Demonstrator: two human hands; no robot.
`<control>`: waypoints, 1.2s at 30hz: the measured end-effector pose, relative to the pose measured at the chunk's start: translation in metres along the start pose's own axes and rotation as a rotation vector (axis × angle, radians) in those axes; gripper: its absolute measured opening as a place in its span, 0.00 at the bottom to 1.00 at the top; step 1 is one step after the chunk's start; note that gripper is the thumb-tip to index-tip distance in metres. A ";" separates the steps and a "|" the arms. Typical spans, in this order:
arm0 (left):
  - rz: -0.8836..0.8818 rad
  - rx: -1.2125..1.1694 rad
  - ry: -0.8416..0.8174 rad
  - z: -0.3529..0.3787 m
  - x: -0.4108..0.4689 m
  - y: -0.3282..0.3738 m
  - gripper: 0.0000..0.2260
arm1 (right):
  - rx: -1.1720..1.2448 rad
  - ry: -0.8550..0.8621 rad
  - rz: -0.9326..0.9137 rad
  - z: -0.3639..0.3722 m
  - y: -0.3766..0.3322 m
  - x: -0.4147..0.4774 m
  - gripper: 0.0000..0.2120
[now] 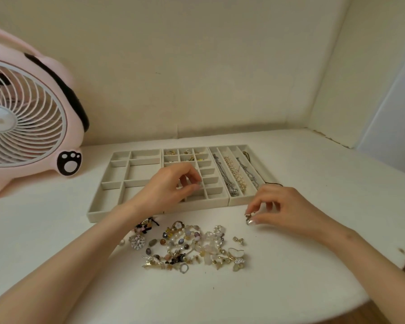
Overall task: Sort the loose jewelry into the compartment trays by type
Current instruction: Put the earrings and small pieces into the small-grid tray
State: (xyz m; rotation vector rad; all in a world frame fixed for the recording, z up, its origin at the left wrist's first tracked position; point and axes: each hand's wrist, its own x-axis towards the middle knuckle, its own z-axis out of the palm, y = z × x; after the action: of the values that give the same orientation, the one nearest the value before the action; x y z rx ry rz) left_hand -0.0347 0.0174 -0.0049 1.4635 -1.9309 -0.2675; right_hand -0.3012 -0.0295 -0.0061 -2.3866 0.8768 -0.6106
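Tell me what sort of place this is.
Probably a home tabletop in a room corner: a pink novelty desk fan, compartment trays beside a loose jewelry pile, plain cream walls.

Three beige trays sit touching in a row toward the counter's back edge. The left tray (117, 174) has wide compartments. The middle tray (216, 198) has small squares, with gold pieces (171, 152) in its far ones. The right tray (242, 200) has long slots holding silver chains (225, 177) and a pearl strand (235, 174). A jewelry pile (187, 246) of beads, brooches and rings lies nearer the front edge. Right of it, the right hand (288, 211) pinches a small charm (247, 218).
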 end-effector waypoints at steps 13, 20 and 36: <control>0.030 0.056 -0.036 -0.002 -0.001 -0.004 0.03 | -0.025 0.011 0.018 0.010 0.007 0.001 0.07; 0.057 0.101 -0.054 -0.002 -0.002 -0.007 0.04 | 0.001 -0.010 -0.022 0.006 -0.002 0.011 0.09; 0.180 -0.038 -0.355 0.002 -0.008 0.022 0.07 | 0.020 -0.126 0.012 0.008 -0.001 0.007 0.08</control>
State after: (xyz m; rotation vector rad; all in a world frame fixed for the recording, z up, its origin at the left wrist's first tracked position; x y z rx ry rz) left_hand -0.0520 0.0321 0.0023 1.2711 -2.3097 -0.5056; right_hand -0.2918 -0.0311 -0.0102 -2.3712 0.8265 -0.4571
